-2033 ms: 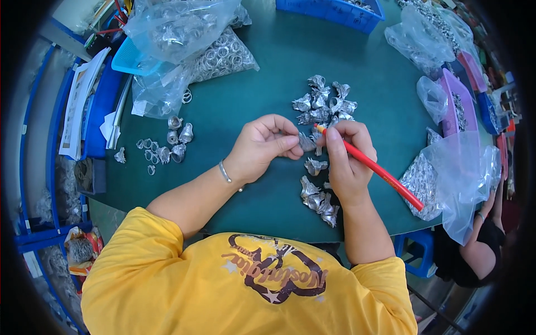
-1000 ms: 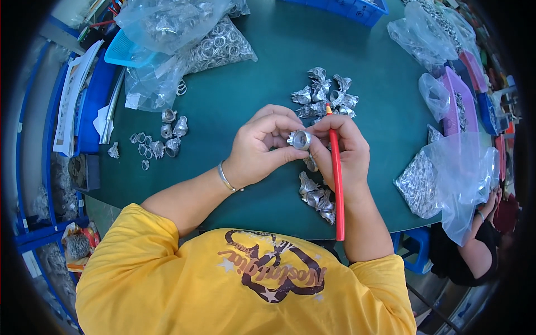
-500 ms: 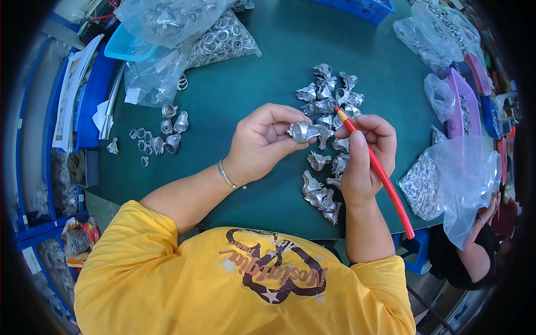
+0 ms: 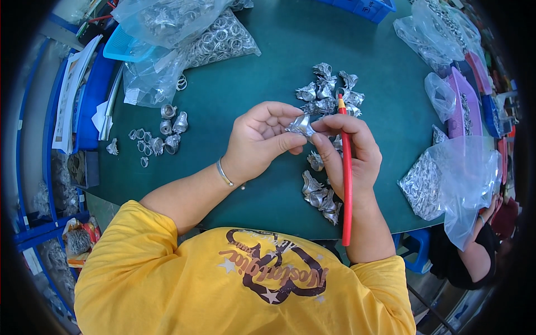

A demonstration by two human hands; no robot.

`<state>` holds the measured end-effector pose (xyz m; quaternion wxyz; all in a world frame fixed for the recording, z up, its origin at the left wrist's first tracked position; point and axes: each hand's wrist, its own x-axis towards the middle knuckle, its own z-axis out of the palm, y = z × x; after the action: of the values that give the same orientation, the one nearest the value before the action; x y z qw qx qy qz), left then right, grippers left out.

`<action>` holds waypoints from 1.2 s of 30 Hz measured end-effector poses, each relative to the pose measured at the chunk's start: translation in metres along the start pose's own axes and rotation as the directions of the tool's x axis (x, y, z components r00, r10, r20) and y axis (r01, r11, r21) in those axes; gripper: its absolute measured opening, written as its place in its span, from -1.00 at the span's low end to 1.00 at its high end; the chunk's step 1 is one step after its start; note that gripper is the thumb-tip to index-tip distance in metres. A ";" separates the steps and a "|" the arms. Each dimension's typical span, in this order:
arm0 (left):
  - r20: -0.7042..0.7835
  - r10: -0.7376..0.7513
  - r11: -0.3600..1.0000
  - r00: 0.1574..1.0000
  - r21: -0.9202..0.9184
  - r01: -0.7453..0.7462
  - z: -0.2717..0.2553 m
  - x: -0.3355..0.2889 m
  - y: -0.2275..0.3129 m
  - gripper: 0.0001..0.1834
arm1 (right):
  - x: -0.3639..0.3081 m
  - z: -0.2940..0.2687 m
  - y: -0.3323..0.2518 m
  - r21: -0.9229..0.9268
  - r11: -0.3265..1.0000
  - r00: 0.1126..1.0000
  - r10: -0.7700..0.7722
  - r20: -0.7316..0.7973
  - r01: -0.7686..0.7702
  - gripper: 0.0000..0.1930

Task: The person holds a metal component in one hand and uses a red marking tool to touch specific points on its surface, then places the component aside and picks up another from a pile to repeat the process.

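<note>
Left hand [image 4: 258,137]: pinches silver ring [image 4: 301,126]
Right hand [image 4: 357,153]: grips red pencil [image 4: 347,190], touches ring
Yellow shirt [image 4: 178,279]: upside-down lettering [image 4: 281,273]
Blue bin [image 4: 352,6]: dark writing [image 4: 368,5] on its side

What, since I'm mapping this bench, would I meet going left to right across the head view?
White papers, lone silver piece, group of loose rings, left hand, held metal piece, red pencil, purple basket.

Two hands [image 4: 258,134] pinching a silver ring [image 4: 300,125], red pencil [image 4: 347,184] in the right, green table [image 4: 245,84] beneath.
</note>
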<state>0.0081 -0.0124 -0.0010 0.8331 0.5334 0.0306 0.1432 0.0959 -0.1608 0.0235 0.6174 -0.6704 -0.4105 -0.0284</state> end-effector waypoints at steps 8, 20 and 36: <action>-0.042 -0.022 0.999 0.999 0.037 0.023 0.001 -0.001 0.000 -0.68 | 0.000 0.000 0.001 0.074 0.993 0.996 0.087 0.022 -0.088 -0.74; -0.034 0.216 0.970 0.976 0.122 -0.210 0.005 0.000 -0.008 -0.64 | 0.000 0.000 0.002 0.066 0.993 0.995 0.095 0.026 -0.097 -0.70; 0.142 0.362 0.868 0.921 0.310 -0.389 0.001 0.001 -0.009 -0.58 | -0.005 -0.001 0.000 0.116 0.993 1.000 0.017 0.021 -0.019 -0.73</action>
<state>0.0110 -0.0165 -0.0082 0.6879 0.6670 -0.0832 0.2738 0.0934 -0.1645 0.0212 0.6516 -0.6371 -0.4116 0.0076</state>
